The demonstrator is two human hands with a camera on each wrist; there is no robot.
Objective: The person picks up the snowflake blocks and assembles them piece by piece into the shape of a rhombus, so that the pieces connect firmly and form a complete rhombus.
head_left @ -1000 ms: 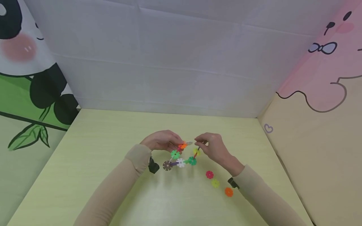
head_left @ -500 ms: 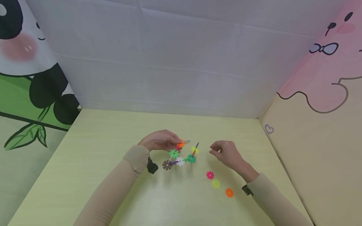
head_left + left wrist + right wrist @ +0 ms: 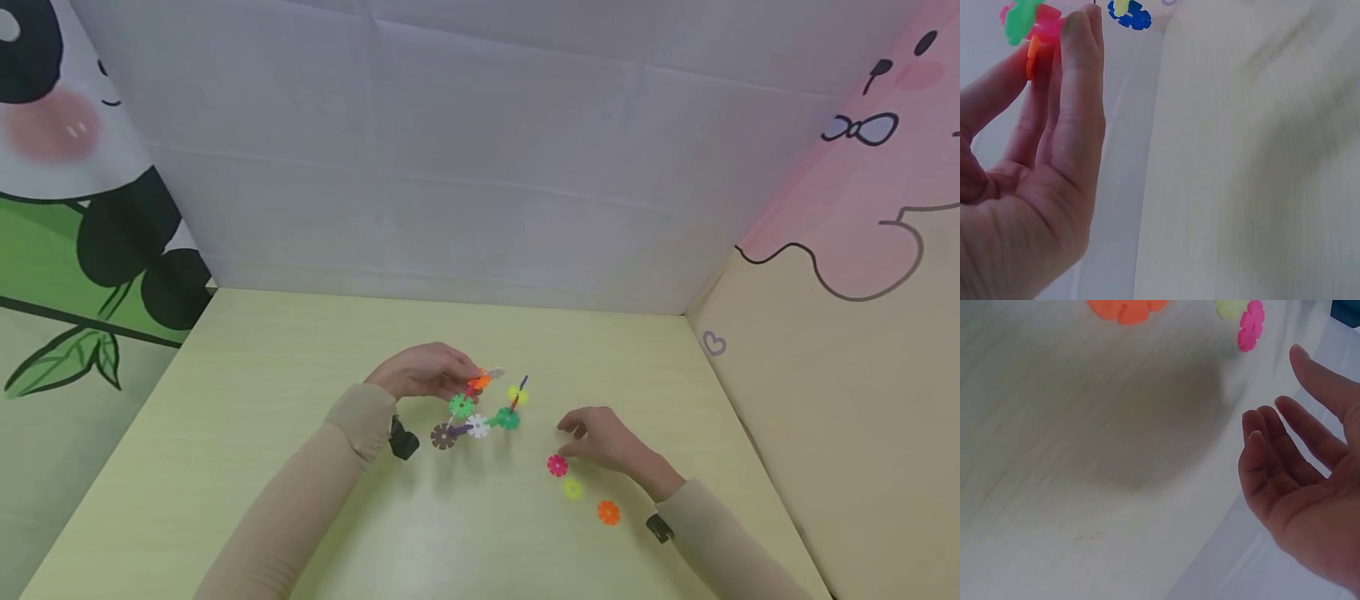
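My left hand [image 3: 427, 371] pinches the orange piece of a chain of notched plastic snowflake discs, held above the table. The chain curves through a green disc [image 3: 461, 406], a brown disc [image 3: 443, 436], a white disc [image 3: 477, 426] and a teal disc [image 3: 508, 418] to a yellow disc [image 3: 517, 395] with a blue one [image 3: 523, 382] at its end. In the left wrist view, the pinched orange disc [image 3: 1032, 59] joins a pink disc [image 3: 1047, 24]. My right hand [image 3: 607, 437] holds nothing; its fingers are loosely bent, thumb tip close to a loose pink disc [image 3: 557, 465].
On the pale table [image 3: 300, 333], a loose yellow disc [image 3: 573, 488] and an orange disc [image 3: 609, 512] lie near the pink one, left of the right forearm. A white wall [image 3: 450, 167] rises behind the table, with printed panels at both sides.
My right hand has let go of the chain's blue end, drawn off to the right, then come down beside the loose pink disc. The left hand keeps its hold, barely moving.
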